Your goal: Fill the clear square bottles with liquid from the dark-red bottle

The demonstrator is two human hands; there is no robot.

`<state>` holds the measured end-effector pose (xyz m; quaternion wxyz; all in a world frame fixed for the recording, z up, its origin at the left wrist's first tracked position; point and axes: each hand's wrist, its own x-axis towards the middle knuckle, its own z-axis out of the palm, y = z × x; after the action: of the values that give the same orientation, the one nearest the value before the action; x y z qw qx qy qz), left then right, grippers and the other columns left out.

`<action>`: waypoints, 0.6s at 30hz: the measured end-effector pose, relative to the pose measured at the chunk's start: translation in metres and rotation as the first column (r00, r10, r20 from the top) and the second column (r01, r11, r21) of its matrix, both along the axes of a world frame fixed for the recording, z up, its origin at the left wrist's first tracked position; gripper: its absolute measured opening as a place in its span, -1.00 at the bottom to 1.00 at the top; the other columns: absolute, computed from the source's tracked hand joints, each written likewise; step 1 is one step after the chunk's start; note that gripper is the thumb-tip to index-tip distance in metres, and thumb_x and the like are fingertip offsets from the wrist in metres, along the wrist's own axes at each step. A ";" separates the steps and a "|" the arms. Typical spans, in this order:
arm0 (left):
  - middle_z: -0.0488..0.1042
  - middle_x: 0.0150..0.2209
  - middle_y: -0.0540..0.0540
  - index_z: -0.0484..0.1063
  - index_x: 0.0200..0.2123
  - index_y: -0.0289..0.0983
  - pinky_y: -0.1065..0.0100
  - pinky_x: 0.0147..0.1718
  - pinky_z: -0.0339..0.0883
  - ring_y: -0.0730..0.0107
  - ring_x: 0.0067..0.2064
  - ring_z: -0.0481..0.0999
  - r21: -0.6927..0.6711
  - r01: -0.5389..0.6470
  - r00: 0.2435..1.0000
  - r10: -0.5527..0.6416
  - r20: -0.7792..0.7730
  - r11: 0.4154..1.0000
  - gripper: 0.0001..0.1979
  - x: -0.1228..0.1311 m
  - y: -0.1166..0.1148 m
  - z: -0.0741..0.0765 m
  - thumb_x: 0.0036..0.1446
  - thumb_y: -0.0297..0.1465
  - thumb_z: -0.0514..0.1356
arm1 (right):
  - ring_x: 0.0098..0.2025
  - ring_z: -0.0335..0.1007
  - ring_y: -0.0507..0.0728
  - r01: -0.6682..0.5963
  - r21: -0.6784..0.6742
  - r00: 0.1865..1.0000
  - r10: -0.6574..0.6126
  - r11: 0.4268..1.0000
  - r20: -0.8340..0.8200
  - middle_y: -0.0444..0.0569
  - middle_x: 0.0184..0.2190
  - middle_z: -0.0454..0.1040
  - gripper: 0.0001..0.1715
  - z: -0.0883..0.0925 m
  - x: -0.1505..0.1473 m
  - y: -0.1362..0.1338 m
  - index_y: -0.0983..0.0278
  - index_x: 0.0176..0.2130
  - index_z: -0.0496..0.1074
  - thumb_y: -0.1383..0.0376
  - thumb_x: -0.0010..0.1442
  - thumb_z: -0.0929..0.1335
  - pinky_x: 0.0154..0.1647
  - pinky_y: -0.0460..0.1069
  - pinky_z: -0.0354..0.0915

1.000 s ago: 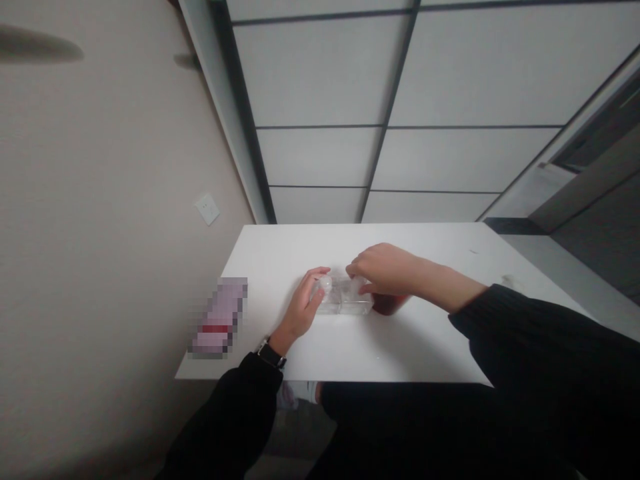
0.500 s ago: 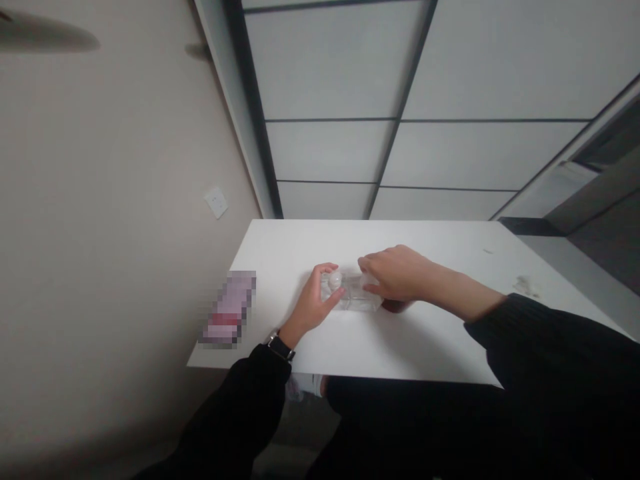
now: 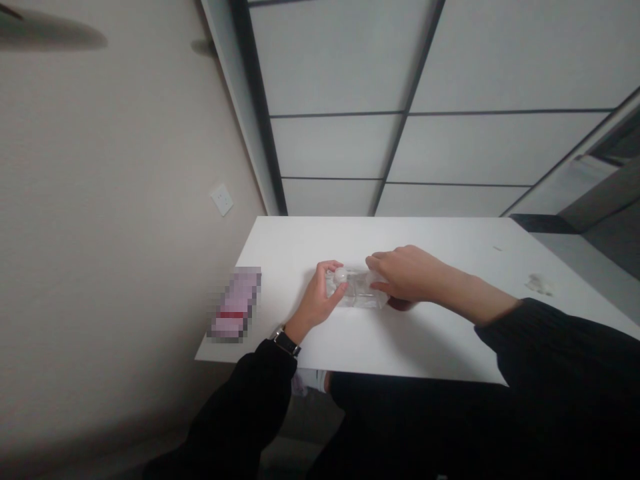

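A clear, see-through container [image 3: 357, 290] lies on the white table [image 3: 320, 340], with a line across its middle. On its left part sits a small round white knob [image 3: 341, 275]. My left hand [image 3: 321, 290] is curved around the left end, thumb in front and fingers behind, beside the knob. A dark watch is on that wrist. From the right, my right hand [image 3: 400, 270] reaches over the other end, its fingers bent down onto it. Something pale under those fingers is mostly hidden. Below the palm is a dark reddish patch that I cannot make out.
A blurred-out pink, flat object [image 3: 235, 303] lies near the table's left edge. On the right are a small pale crumpled thing [image 3: 539, 285] and a thin scrap [image 3: 497, 249]. A wall with a socket [image 3: 221, 199] stands left; white panelled doors [image 3: 330, 147] are behind.
The whole view has shifted slightly, so everything appears a little further right. Both hands stay on the container in nearly the same pose.
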<state>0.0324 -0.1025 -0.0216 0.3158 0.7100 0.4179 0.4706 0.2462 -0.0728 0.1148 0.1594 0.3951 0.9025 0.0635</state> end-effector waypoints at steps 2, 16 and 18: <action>0.40 0.17 -0.26 0.23 0.13 -0.18 -0.03 0.31 0.24 0.04 0.26 0.40 0.008 0.014 1.000 -0.014 -0.009 1.000 -0.69 -0.001 0.000 0.001 0.46 -0.17 0.10 | -0.25 0.65 0.40 0.000 0.008 1.000 0.000 1.000 0.007 0.19 -0.25 0.66 -0.61 0.000 -0.001 0.001 0.35 -0.08 0.53 0.06 0.44 0.35 -0.36 0.10 0.27; 0.40 0.10 -0.21 0.22 0.09 -0.16 0.05 0.25 0.29 0.09 0.19 0.44 0.016 -0.001 1.000 0.001 -0.013 1.000 -0.69 0.001 0.002 -0.001 0.43 -0.17 0.16 | -0.28 0.64 0.36 -0.021 -0.024 1.000 0.021 0.999 0.021 0.20 -0.28 0.67 -0.64 0.001 0.001 0.002 0.35 0.07 0.49 0.17 0.40 0.39 -0.34 0.08 0.25; 0.40 0.10 -0.20 0.20 0.08 -0.15 0.05 0.24 0.30 0.10 0.17 0.45 0.015 -0.009 1.000 0.010 -0.009 1.000 -0.70 0.001 0.002 -0.001 0.43 -0.16 0.16 | -0.27 0.64 0.38 -0.010 -0.028 0.999 0.011 1.000 0.032 0.25 -0.29 0.66 -0.64 0.003 0.001 0.003 0.36 -0.05 0.54 0.11 0.44 0.34 -0.33 0.09 0.26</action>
<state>0.0330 -0.1004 -0.0230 0.3062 0.7125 0.4190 0.4722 0.2473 -0.0702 0.1174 0.1789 0.3871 0.9026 0.0582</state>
